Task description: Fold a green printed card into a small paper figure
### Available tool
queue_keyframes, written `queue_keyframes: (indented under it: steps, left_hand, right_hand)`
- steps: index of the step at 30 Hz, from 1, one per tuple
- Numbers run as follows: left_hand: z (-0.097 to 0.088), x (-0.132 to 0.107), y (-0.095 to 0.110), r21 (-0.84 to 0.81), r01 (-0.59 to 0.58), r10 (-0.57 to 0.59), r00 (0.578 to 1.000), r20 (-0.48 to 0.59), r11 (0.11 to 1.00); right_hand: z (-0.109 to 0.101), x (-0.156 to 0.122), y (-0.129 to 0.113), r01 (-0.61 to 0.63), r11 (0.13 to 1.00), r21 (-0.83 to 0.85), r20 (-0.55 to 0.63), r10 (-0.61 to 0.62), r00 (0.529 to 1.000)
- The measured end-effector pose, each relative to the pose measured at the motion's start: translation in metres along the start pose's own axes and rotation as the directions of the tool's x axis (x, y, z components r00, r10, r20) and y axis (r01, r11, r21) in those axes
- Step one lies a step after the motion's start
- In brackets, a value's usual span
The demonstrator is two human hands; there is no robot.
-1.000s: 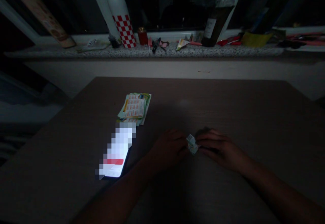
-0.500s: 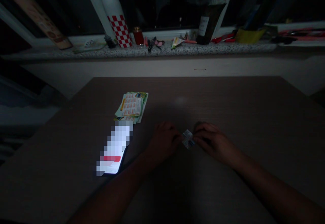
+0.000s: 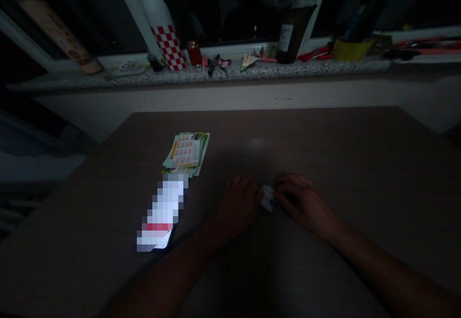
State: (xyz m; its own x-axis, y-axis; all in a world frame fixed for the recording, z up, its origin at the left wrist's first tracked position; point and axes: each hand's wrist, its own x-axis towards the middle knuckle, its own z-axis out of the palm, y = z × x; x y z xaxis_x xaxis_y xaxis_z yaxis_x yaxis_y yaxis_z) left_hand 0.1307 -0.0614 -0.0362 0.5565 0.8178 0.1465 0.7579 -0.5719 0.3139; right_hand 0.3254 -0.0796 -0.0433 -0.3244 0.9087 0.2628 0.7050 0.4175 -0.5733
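Note:
Between my hands, over the brown table [image 3: 317, 145], is a small folded piece of printed paper [image 3: 268, 199], whitish with dark marks. My left hand [image 3: 242, 200] pinches its left edge, fingers curled. From the other side my right hand [image 3: 297, 198] grips the paper's right edge between thumb and fingers. The light is dim, so fingertip detail is hard to make out. To the left of my hands lies a stack of printed paper slips [image 3: 185, 152], green-edged with rows of red marks. A lit phone [image 3: 163, 212] rests just in front of the stack, its screen blurred out.
Behind the table runs a speckled stone windowsill [image 3: 230, 74]. On it stand a white bottle with red checks [image 3: 167, 39], a small red jar [image 3: 194, 53], a dark labelled bag [image 3: 290, 39] and a yellow pot [image 3: 351, 50]. A long tube [image 3: 57, 32] leans at the left.
My left hand has turned slightly and shifted a little right, closer to the right hand. The paper looks more crumpled or folded than before. The view has tilted slightly.

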Motion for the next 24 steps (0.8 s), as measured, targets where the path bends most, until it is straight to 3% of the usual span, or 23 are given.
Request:
queue_keyframes:
  steps: [2,5,8,11,13,19,24]
  left_hand:
    - [-0.001,-0.002,0.001,-0.091,0.014,-0.016,1.0,-0.024,0.996]
    - [-0.003,-0.006,0.002,-0.206,0.044,-0.064,0.994,-0.09,0.978]
    - [-0.007,-0.008,0.001,-0.217,0.015,-0.05,0.986,-0.157,0.976]
    - [-0.012,-0.009,0.001,-0.238,-0.004,-0.039,0.983,-0.178,0.971]
    - [-0.016,-0.01,0.002,-0.325,0.003,-0.062,0.983,-0.174,0.946]
    - [-0.02,-0.012,0.002,-0.686,0.05,-0.18,0.976,-0.12,0.726]
    - [-0.016,-0.011,0.002,-0.818,-0.004,-0.23,0.959,-0.166,0.575]
  right_hand:
    - [-0.002,-0.001,-0.001,-0.005,0.987,0.159,-0.023,0.009,1.0]
    - [-0.005,-0.003,-0.004,-0.138,0.925,0.355,-0.042,0.163,0.986]
    - [-0.007,-0.005,-0.01,-0.249,0.825,0.507,0.004,0.286,0.958]
    - [-0.009,-0.006,-0.013,-0.265,0.759,0.595,0.014,0.32,0.947]
    - [-0.011,-0.006,-0.014,-0.24,0.762,0.602,-0.056,0.34,0.939]
    - [-0.011,-0.009,-0.015,-0.14,0.829,0.542,-0.196,0.286,0.938]
    - [-0.006,-0.008,-0.021,-0.084,0.77,0.632,-0.238,0.296,0.925]
